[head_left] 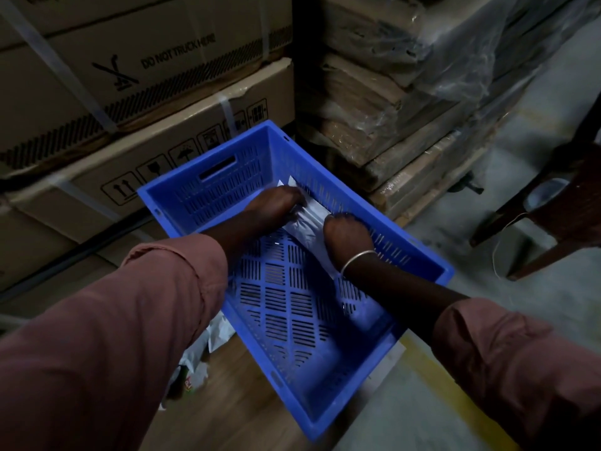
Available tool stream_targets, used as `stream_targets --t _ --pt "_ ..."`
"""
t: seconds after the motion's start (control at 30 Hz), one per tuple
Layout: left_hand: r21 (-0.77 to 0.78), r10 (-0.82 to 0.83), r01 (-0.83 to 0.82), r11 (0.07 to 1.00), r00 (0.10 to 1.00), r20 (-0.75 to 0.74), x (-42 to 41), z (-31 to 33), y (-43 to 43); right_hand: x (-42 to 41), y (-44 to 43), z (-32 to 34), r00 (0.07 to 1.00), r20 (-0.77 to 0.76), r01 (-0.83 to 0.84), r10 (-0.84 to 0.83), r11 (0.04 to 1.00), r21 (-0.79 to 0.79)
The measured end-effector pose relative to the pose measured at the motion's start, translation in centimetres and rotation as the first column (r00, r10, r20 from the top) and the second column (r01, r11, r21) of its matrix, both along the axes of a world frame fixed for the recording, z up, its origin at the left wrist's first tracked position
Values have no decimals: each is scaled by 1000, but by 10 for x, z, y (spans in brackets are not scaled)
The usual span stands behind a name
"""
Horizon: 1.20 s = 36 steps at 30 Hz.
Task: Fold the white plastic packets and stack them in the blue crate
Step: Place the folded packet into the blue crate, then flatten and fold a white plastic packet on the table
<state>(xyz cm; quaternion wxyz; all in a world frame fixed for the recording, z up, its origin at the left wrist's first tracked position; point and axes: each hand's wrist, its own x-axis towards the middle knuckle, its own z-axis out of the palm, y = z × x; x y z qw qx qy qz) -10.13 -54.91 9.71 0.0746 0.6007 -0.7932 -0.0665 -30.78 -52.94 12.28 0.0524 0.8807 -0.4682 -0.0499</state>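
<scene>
Sleeved left hand [274,203], right hand [348,234] grip packet [309,222] between.

packet [307,222] in crate [227,190], against right wall | boxes [146,92] behind crate | chair [566,203] right | loose packets [218,333] left

Grey concrete floor [478,288] across right of frame, marked with a yellow line [455,395] at lower right. Brown wooden surface [247,402] at bottom centre, level with floor. Blue crate [182,206] set at centre, spanning the wooden surface and the edge of the concrete. Loose white plastic packets [218,333] heaped on the wooden surface, just beside the crate's left wall. Stacked strapped cartons [130,164] at upper left, touching the crate's far corner. Flattened cardboard [390,109] under clear film on a wooden pallet [422,177] at upper right. Brown chair [559,203] standing on the concrete at right edge.
</scene>
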Motion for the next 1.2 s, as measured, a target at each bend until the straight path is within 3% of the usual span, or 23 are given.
stream_targets --t 0.23,0.43,0.57,0.73,0.83,1.0,1.07,1.2 --pt "5 -3 2 1000 994 105 7 14 13 -4 0 2 996 83 23 -23 1000 3" --pt "-207 217 -189 960 968 124 39 46 51 18 -8 20 937 342 -26 67 992 -126" --pt "-306 377 -328 894 919 116 99 87 116 85 12 43 850 499 -89 171 979 -183" --pt "-470 624 -517 716 776 96 184 119 255 206 101 71 705 592 -346 390 918 -193" --pt "-510 767 -644 570 639 51 224 120 364 270 176 72 637 584 -508 503 844 -172" --pt "-421 914 -821 385 403 50 252 95 511 339 290 46 583 552 -650 596 750 -124" --pt "-405 933 -847 343 356 46 256 77 546 353 323 29 573 551 -676 607 730 -101" --pt "-327 934 -880 345 357 24 260 36 570 361 358 -4 587 523 -682 618 726 -92"
